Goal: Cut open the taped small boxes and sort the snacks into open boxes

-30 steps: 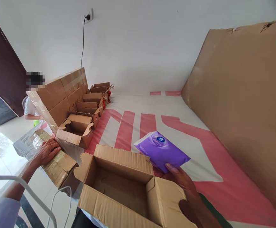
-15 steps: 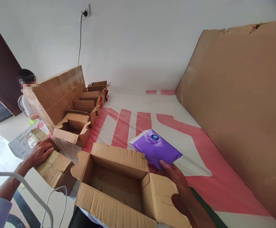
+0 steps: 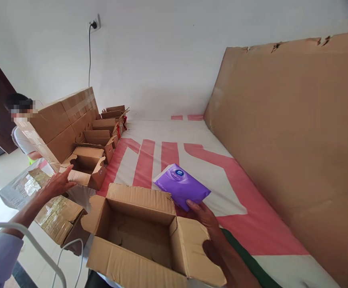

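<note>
A purple soft pack of tissues [image 3: 183, 186] is held by its near right corner in my right hand [image 3: 204, 216], thumb on top. It hangs over the cloth, just beyond an open cardboard box [image 3: 141, 232] whose flaps stand spread and whose inside shows nothing but bare walls. My left hand [image 3: 60, 183] is stretched out at the left, fingers apart and holding nothing. It hovers above a taped carton [image 3: 60, 218], close to the front flap of a smaller open box [image 3: 85, 166].
Several open boxes [image 3: 99, 138] line up toward the wall, beside a wall of stacked closed cartons [image 3: 63, 124]. Behind these sits a person [image 3: 24, 136]. A big cardboard sheet [image 3: 288, 140] leans at the right. A white curved tube [image 3: 36, 244] crosses the lower left.
My left hand has lifted off the taped carton and reached forward toward the smaller open box, fingers spreading. My right hand still holds the tissue pack; the whole view has shifted slightly.
</note>
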The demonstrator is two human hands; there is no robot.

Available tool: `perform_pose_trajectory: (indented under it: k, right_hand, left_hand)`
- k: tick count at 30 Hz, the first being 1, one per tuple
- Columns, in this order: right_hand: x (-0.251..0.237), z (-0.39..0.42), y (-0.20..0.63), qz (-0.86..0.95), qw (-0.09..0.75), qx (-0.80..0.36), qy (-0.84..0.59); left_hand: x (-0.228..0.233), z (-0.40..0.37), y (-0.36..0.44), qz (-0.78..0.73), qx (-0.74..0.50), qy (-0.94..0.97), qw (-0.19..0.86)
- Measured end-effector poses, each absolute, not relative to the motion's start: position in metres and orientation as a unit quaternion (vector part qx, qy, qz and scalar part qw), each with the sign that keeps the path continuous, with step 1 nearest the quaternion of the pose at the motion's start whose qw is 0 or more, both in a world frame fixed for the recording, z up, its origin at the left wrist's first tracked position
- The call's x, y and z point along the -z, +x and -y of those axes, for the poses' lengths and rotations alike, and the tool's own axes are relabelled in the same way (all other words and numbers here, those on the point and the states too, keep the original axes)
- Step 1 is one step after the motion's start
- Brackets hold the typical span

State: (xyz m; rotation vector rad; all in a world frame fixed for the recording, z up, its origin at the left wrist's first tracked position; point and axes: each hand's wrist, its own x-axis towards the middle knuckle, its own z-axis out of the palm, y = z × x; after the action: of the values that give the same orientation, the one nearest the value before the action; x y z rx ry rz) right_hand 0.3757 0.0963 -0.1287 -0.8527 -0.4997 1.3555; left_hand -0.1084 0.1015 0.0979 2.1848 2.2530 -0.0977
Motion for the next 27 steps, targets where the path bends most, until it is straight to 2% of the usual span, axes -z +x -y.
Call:
perform_pose_trajectory:
  k: [2,7,15,20,27]
  right_hand:
    - [0.131,-0.098,0.376,0.215,0.666,-0.608,-0.374]
    - [0.142,-0.106,0.379,0.195,0.659,-0.625,-0.37]
    - [0.141,-0.106,0.377,0.217,0.617,-0.644,-0.397]
    - [0.131,-0.101,0.372,0.208,0.63,-0.651,-0.369]
    - [0.135,-0.102,0.363,0.214,0.66,-0.619,-0.368]
  left_hand:
    - [-0.092,-0.117,-0.103,-0.723,0.041,0.689,0.02]
    - [-0.083,-0.144,-0.101,-0.764,0.017,0.629,0.143]
    - [-0.078,-0.159,-0.102,-0.762,-0.044,0.631,0.137]
    - [-0.075,-0.162,-0.102,-0.758,-0.061,0.633,0.144]
    - [-0.072,-0.162,-0.104,-0.757,-0.052,0.645,0.093]
